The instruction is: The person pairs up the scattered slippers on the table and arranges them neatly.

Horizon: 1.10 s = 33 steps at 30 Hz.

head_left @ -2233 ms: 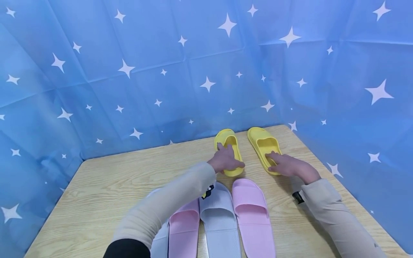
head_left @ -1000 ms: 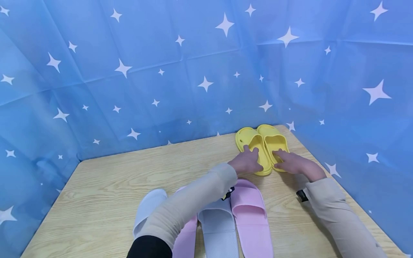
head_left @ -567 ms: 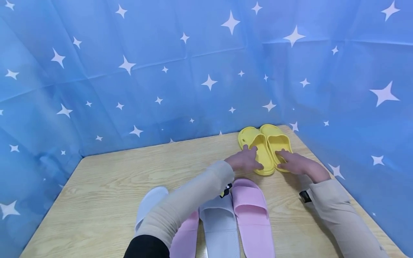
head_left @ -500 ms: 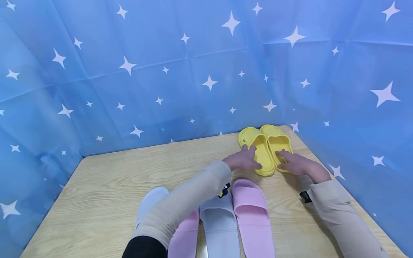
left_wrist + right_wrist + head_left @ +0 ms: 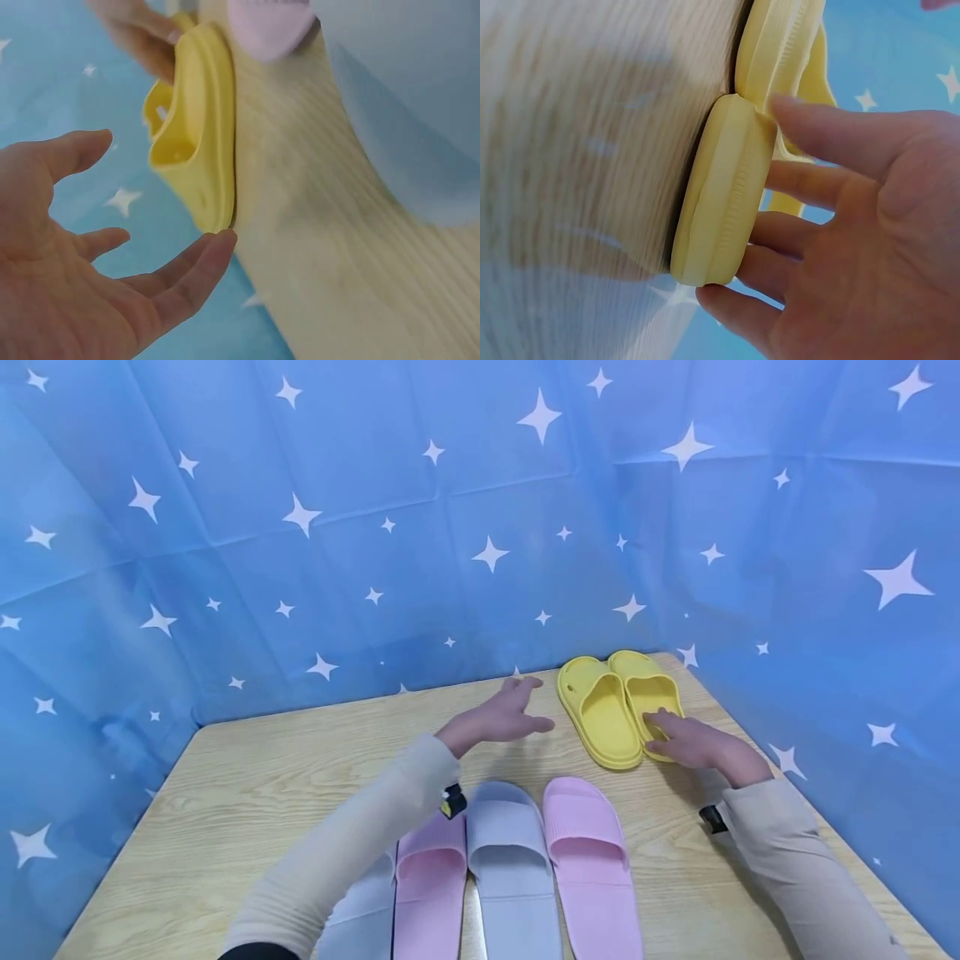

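The yellow, round-toed, foam-like slippers (image 5: 611, 722) look light and softly springy, best taken by the heel sides — the left hand (image 5: 501, 710) hangs free, fingers spread; the right hand (image 5: 697, 743) touches one heel, unclenched.

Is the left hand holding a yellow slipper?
No, the head view shows a gap between the left hand and both yellow slippers.

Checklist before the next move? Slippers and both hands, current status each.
1. Yellow slippers side by side: ok, touching.
2. Both on the table: ok.
3. Left hand off them: ok, open and apart in the head view.
4. Right hand clear: not ok, fingers at the right yellow slipper.
5. Right hand gripping or just touching: cannot tell.
6. Pink slippers together: not ok, grey slipper between.
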Motion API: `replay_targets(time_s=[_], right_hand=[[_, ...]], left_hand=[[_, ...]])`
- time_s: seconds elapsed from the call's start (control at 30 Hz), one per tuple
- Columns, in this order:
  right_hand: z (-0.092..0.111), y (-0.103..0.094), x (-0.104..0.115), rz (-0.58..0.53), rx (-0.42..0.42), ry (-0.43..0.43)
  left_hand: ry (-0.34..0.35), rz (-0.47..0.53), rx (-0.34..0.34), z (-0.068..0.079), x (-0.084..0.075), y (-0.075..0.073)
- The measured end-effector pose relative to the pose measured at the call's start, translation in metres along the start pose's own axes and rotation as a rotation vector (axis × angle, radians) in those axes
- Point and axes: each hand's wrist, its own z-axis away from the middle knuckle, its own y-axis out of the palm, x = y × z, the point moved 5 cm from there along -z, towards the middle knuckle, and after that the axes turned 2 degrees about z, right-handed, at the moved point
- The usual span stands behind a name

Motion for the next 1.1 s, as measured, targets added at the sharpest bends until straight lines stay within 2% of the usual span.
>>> replay_targets(time_s=[0.13,0.37,0.57,0.7,0.87,1.1], right_hand=[[-0.001,0.000,-0.001,0.010,-0.009,-0.007],[-0.001,-0.003,0.002,-0.013,0.002,-0.030],[0.004,-0.016,0.022,-0.037,-0.049,-0.033],[0.010,-0.025,0.046,-0.038,-0.075,-0.049],[0.020,-0.023,0.081,-0.035,-0.048,-0.132],[0.033,-0.007,0.120,0.005,0.041,-0.227]], left_hand=[[0.021,0.041,-0.023,0.025,0.012,-0.016],[0.070,0.102,-0.085,0.078,0.029,-0.038],[0.061,0.170,-0.160,0.115,0.056,-0.050],[0.047,0.192,-0.201,0.134,0.072,-0.052],[0.013,0.191,-0.239,0.159,0.090,-0.046],[0.026,0.219,-0.223,0.174,0.099,-0.032]])
